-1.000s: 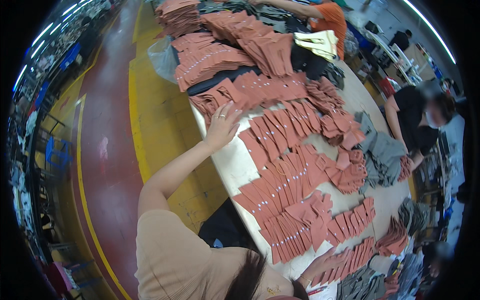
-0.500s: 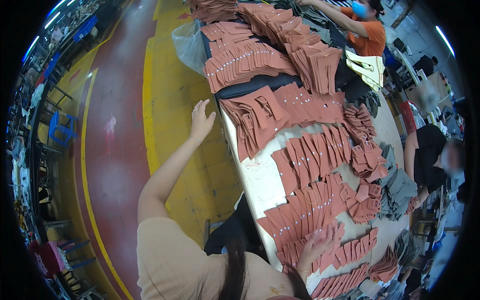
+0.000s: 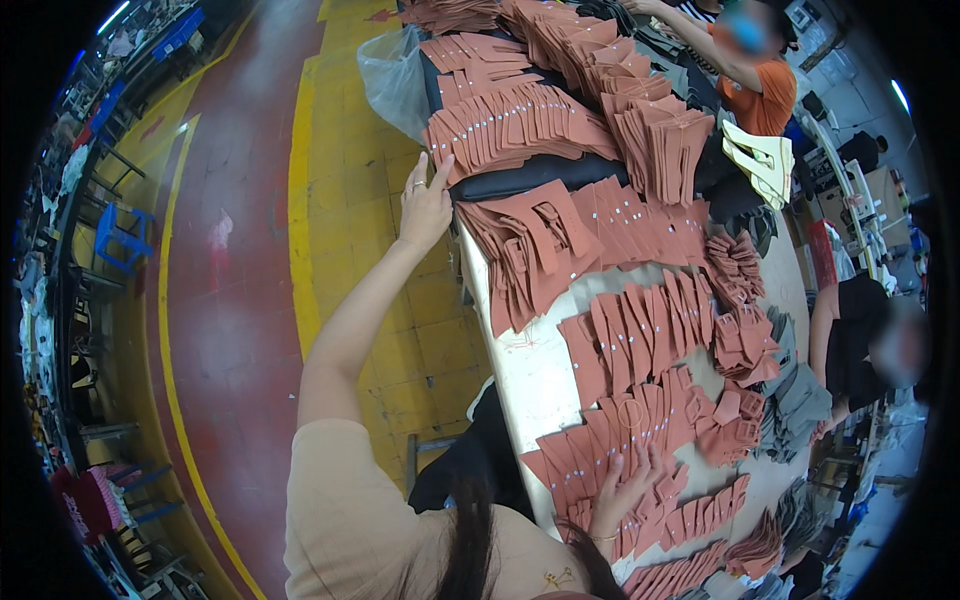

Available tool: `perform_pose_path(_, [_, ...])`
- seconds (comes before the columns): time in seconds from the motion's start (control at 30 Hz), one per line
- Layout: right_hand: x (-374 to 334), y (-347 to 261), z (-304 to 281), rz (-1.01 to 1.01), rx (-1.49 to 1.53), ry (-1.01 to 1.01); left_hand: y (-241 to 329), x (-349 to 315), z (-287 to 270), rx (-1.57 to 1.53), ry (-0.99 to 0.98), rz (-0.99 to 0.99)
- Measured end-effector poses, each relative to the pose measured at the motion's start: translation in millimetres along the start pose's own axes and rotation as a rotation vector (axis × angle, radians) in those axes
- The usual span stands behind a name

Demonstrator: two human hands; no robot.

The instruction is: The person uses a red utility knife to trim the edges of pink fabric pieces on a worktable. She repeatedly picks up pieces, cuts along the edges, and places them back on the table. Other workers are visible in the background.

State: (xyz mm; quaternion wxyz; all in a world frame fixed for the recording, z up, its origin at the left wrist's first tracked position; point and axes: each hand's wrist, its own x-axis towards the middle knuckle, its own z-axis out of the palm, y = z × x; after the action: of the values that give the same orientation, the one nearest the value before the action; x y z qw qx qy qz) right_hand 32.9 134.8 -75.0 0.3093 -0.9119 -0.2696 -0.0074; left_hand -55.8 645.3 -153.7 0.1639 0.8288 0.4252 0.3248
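My left hand (image 3: pixel 427 208) is raised at the table's left edge, fingers apart and nothing in it. Its fingertips come close to a fanned row of rust-coloured cut fabric pieces (image 3: pixel 520 122) bearing small white tags; whether they touch I cannot tell. A stack of rust pieces with cut-out openings (image 3: pixel 530 245) lies just to the right of that hand. Lower on the table, my right hand (image 3: pixel 624 492) rests with spread fingers over another fanned row of tagged rust pieces (image 3: pixel 600 440). Nothing is visibly gripped there. A thin ring-shaped band (image 3: pixel 631 412) lies on this row.
More rust piles (image 3: pixel 655 120) cover the white table (image 3: pixel 520 385). Dark green fabric (image 3: pixel 795 410) and pale yellow pieces (image 3: pixel 758 160) lie along its right side. A co-worker in orange (image 3: pixel 760 100) and one in black (image 3: pixel 855 330) are across. A plastic bag (image 3: pixel 392 85) hangs at the far left edge.
My left hand has moved up and right, toward the table edge and the far fanned row. The right hand has shifted slightly up over its pieces. The whole view has turned a little.
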Motion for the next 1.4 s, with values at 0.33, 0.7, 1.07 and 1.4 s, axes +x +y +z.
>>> perform_pose_path(0.33, [10.9, 0.2, 8.8, -0.032, 0.008, -0.023, -3.5, 0.5, 15.5, 0.178, 0.07, 0.119])
perform_pose_path(0.7, [15.2, 1.4, 19.9, -0.01, 0.054, -0.073, 0.4, -6.8, 18.8, 0.205, 0.054, 0.107])
perform_pose_path(1.07, [13.9, 3.1, 21.9, 0.011, 0.117, -0.07, 7.9, -3.7, 17.6, 0.206, 0.035, 0.066])
perform_pose_path(1.4, [14.1, 4.8, 19.9, 0.032, 0.115, -0.042, 37.2, 66.6, 5.4, 0.25, 0.031, 0.129])
